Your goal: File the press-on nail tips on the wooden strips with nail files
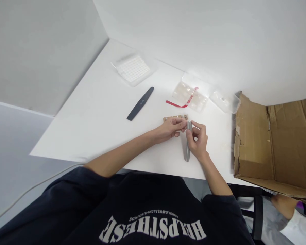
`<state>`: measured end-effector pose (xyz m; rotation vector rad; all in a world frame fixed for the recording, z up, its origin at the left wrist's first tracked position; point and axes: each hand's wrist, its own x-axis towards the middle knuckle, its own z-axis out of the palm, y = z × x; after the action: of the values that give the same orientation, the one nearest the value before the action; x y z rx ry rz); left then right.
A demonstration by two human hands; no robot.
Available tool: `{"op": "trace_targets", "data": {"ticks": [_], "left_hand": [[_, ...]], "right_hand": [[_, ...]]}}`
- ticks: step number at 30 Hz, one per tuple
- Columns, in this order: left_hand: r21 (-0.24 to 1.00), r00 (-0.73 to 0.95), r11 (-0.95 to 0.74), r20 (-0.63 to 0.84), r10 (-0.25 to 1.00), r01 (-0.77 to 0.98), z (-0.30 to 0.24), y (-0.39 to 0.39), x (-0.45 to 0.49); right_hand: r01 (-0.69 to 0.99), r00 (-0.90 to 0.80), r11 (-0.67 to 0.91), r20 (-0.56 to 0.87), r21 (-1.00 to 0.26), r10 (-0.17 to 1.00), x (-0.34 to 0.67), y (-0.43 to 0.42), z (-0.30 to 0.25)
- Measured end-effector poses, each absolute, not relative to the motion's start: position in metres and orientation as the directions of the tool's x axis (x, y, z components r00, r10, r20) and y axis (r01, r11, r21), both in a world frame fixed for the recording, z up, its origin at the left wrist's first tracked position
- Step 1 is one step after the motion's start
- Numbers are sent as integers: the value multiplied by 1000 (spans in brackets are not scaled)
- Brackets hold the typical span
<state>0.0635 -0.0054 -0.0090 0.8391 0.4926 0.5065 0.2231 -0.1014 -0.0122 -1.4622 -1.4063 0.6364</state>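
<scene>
My right hand (198, 140) grips a grey nail file (188, 154) between thumb and fingers, the file standing lengthwise toward me. Close against the file's far end, my left hand (171, 128) has its thumb and forefinger pinched together. Whatever sits in that pinch is too small to make out. Just beyond my left hand lies a brown strip (166, 118) with small shiny pieces on it, partly covered by the fingers. A dark nail file (140, 103) with pale lettering rests on the white table (102, 122), left of my hands.
A clear case with a white gridded sheet (135, 69) lies at the back left. A clear compartment tray (181, 91), a red ribbon (177, 104) and a clear container (225, 101) are behind my hands. A cardboard box (255, 143) stands right; part of another person (285, 206) shows below it.
</scene>
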Motion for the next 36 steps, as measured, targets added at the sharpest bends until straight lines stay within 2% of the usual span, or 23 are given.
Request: {"op": "trace_targets", "data": {"ticks": [4, 8, 11, 18, 21, 26, 28, 32, 36], "left_hand": [[877, 723, 419, -132, 678, -233, -10, -7, 64], [881, 705, 407, -128, 697, -242, -8, -9, 65], [888, 673, 393, -139, 726, -240, -9, -9, 66], [924, 603, 298, -99, 791, -238, -11, -6, 66], [938, 622, 261, -66, 780, -228, -9, -8, 65], [904, 667, 343, -93, 739, -254, -6, -12, 65], [880, 673, 396, -129, 729, -261, -6, -11, 64], [875, 694, 411, -131, 708, -254, -8, -11, 63], [868, 715, 411, -98, 692, -280, -6, -13, 62]], "right_hand": [[448, 229, 111, 234, -887, 945, 223, -99, -9], [434, 364, 24, 200, -901, 910, 229, -91, -3], [425, 403, 26, 215, -905, 889, 234, -90, 0], [485, 212, 92, 219, -870, 952, 226, -99, -4], [519, 212, 89, 229, -850, 950, 228, -97, -6], [519, 364, 70, 294, -852, 884, 236, -93, -3], [534, 352, 110, 339, -838, 872, 237, -95, -1], [575, 211, 179, 356, -798, 910, 234, -99, -2], [568, 295, 94, 309, -818, 904, 235, -97, -2]]}}
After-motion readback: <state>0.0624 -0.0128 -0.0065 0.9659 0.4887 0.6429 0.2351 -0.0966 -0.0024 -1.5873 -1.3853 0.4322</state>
